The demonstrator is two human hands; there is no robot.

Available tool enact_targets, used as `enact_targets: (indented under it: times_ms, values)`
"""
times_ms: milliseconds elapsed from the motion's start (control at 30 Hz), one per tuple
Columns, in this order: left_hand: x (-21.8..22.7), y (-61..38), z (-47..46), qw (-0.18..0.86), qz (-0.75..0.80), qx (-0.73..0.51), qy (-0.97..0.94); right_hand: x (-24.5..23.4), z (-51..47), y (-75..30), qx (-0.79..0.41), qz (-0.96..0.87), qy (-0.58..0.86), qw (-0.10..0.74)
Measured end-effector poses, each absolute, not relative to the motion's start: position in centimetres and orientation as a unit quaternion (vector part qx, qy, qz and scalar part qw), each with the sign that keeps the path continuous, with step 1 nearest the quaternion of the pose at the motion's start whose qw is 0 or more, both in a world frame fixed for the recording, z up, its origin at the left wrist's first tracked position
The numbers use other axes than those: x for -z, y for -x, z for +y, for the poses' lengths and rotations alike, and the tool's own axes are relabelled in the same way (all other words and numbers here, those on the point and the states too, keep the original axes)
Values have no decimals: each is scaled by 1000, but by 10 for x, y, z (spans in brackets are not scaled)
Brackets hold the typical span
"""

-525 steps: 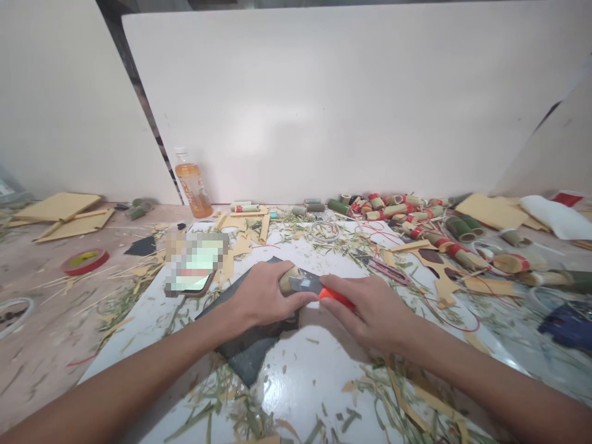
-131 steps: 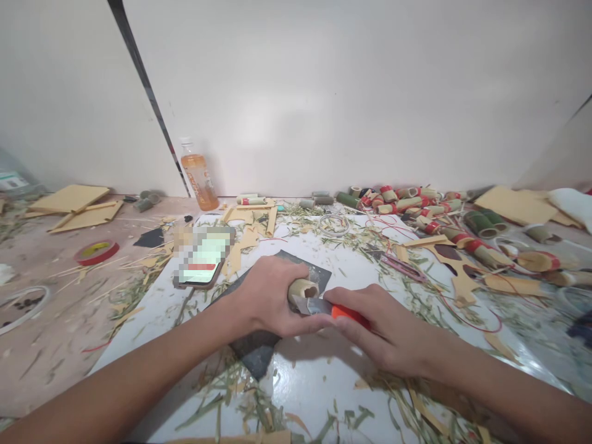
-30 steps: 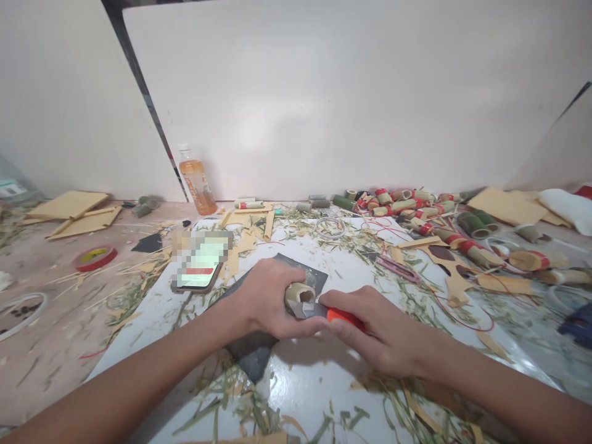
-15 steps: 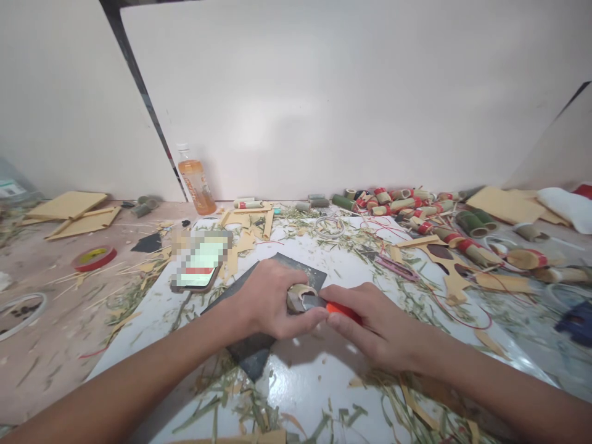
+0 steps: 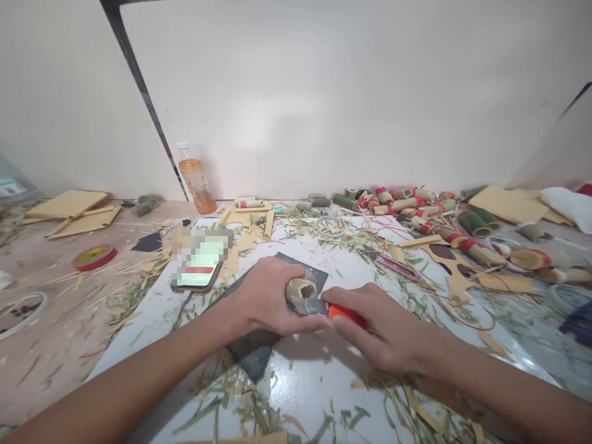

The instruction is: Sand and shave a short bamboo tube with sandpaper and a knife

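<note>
In the middle of the head view, my left hand (image 5: pixel 272 299) is wrapped round a short hollow bamboo tube (image 5: pixel 300 288), its open end facing right. My right hand (image 5: pixel 377 327) grips the orange handle of a utility knife (image 5: pixel 348 315). The knife's metal blade lies against the near side of the tube, close to my left thumb. Beneath my hands is a dark sheet of sandpaper (image 5: pixel 254 354), partly covered by my left hand and forearm. My palms hide the rest of the tube and handle.
A phone (image 5: pixel 201 262) lies left of my hands, with a red tape roll (image 5: pixel 94 257) farther left. A drink bottle (image 5: pixel 197 185) stands by the wall. Red-wrapped bamboo pieces (image 5: pixel 407 200) are heaped at back right. Green shavings litter the white board (image 5: pixel 300 376).
The knife blade has shifted from near the tube's open rim to the tube's near side. The right hand has moved slightly right and down, and more of the tube's opening shows.
</note>
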State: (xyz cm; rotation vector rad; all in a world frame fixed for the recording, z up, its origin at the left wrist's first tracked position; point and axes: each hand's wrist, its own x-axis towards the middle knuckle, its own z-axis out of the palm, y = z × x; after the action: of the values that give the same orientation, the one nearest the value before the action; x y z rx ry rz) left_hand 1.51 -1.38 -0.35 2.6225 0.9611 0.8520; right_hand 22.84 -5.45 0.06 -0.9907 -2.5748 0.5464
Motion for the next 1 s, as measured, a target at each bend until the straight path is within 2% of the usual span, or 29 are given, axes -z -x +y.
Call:
enact_targets:
  times_ms: [700, 1000]
  values:
    - [1, -18, -19, 96, 285, -281, -911, -3, -54, -228, -237, -900, 320, 175]
    - [4, -18, -17, 110, 313, -307, -892, 3, -55, -225, -143, -899, 371, 185]
